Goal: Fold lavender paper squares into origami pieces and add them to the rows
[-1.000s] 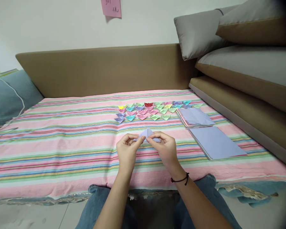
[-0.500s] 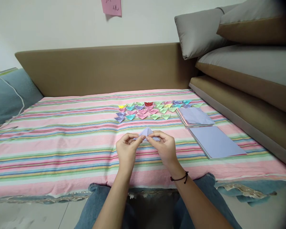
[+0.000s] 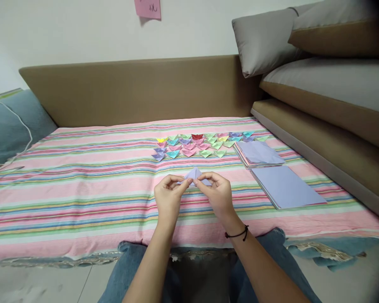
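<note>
A small lilac folded paper [image 3: 194, 174] is pinched between my two hands just above the striped cloth [image 3: 82, 185]. My left hand [image 3: 169, 201] grips its left side with thumb and forefinger. My right hand [image 3: 217, 195], with a black band at the wrist, grips its right side the same way. Only the paper's peaked top shows; the rest is hidden behind my fingers. Beyond my hands lie several small folded paper shapes [image 3: 202, 144] in many colours, set out in rows.
Two stacks of lilac paper sheets lie to the right, one near [image 3: 286, 187] and one farther [image 3: 259, 153]. Brown and grey cushions [image 3: 328, 88] are piled at the right. A brown backrest [image 3: 139, 90] runs behind. A teal cushion [image 3: 9, 126] with a white cable is at left.
Both hands keep pinching the lilac paper with only tiny finger shifts. The view has tilted slightly, so everything sits a little higher.
</note>
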{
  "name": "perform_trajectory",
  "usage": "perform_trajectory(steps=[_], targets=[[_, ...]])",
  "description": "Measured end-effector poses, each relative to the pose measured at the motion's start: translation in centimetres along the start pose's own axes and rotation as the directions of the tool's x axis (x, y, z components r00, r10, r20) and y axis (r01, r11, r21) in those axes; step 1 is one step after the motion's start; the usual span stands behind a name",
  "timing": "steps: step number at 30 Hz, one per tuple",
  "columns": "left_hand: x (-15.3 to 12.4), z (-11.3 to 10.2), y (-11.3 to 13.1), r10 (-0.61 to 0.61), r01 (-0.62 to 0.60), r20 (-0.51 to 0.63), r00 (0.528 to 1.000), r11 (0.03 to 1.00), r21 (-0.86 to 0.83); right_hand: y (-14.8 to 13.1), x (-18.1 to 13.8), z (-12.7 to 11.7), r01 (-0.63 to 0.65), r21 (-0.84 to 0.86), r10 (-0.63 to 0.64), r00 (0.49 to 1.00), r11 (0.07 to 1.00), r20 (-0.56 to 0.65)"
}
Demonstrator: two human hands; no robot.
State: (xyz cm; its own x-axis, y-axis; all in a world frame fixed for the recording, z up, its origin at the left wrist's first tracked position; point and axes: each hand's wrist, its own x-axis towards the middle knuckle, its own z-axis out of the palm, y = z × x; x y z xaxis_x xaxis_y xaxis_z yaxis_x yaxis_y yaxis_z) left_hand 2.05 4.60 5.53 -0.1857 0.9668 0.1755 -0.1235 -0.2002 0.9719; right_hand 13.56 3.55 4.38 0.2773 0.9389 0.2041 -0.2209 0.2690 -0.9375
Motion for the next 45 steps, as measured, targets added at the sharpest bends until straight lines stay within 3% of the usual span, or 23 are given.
perform_trajectory(steps=[9,18,27,34,45], targets=[[0.2,-0.1,0.6,-0.061,0.067,0.069,0.996,0.995,-0.08,-0.4,0.2,-0.3,-0.135,0.104,0.129,0.99,0.985,0.06],[-0.4,0.7,0.1,-0.163,0.177,0.163,0.973,0.981,-0.076,-0.6,0.3,-0.3,-0.242,0.291,0.269,0.961,0.925,-0.055],[-0.5,0.8,0.2,-0.171,0.184,0.126,0.977,0.977,-0.106,-0.8,0.2,0.0,-0.255,0.306,0.288,0.955,0.917,-0.067],[-0.1,0.3,0.4,-0.178,0.205,0.204,0.963,0.972,-0.116,-0.5,0.1,0.0,-0.251,0.297,0.287,0.954,0.921,-0.086],[0.1,0.0,0.3,-0.128,0.139,0.168,0.977,0.989,-0.054,-0.1,0.1,-0.1,-0.237,0.287,0.267,0.961,0.928,-0.07]])
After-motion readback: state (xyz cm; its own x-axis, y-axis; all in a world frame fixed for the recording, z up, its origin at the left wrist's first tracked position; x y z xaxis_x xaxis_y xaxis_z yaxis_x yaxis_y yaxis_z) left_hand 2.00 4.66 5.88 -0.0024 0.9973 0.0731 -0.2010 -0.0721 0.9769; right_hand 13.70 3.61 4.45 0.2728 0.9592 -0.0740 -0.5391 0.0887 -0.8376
